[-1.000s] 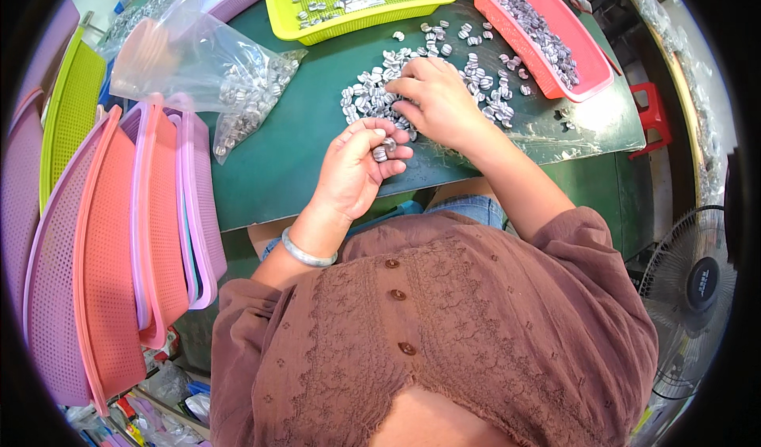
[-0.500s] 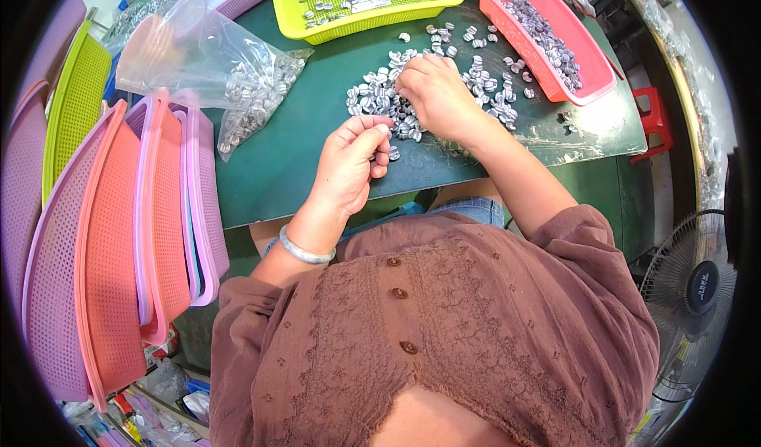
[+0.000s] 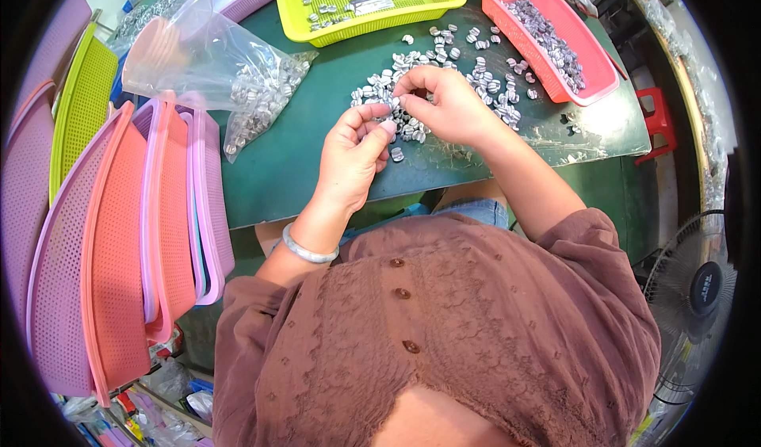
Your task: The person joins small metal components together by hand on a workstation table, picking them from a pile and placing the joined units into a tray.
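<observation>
Silvery piece [image 3: 395, 105], pinched in right grip [image 3: 450, 108]

The pile [image 3: 411, 130] lay on the surface [image 3: 289, 170], with one loose piece [image 3: 397, 154] just in front of it. Behind it, slightly left, was a shallow tray [image 3: 380, 23] with scattered pieces inside; behind it to the right, a deep tray [image 3: 596, 96] held many. Left of the pile lay a bag [image 3: 261, 90] of pieces, and farther left, baskets [image 3: 119, 273]. Far right of it stood a stool [image 3: 655, 122].
</observation>
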The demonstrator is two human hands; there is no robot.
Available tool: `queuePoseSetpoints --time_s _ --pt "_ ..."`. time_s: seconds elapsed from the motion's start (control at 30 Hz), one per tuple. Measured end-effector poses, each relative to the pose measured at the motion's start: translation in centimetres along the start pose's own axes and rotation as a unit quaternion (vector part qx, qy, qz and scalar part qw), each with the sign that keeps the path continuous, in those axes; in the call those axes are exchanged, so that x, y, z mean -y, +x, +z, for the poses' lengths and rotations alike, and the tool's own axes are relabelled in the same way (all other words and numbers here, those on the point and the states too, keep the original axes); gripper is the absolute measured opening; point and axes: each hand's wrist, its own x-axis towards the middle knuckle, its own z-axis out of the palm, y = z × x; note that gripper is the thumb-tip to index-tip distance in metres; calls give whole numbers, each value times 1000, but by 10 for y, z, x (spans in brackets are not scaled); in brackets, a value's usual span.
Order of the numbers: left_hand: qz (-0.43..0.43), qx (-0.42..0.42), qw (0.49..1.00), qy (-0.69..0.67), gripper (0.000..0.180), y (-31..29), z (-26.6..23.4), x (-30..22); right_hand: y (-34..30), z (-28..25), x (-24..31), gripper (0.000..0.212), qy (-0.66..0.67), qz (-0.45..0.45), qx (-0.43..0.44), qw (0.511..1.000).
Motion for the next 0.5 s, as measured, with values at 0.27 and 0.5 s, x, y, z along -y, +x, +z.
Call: queuePoseSetpoints --time_s 0.27,0.5 --pt "16 -15 1000 9 8 -1 0 1 -18 3 15 16 182 80 18 980" --pt "34 10 998 42 10 -3 0 1 -24 3 11 18 201 9 32 979"
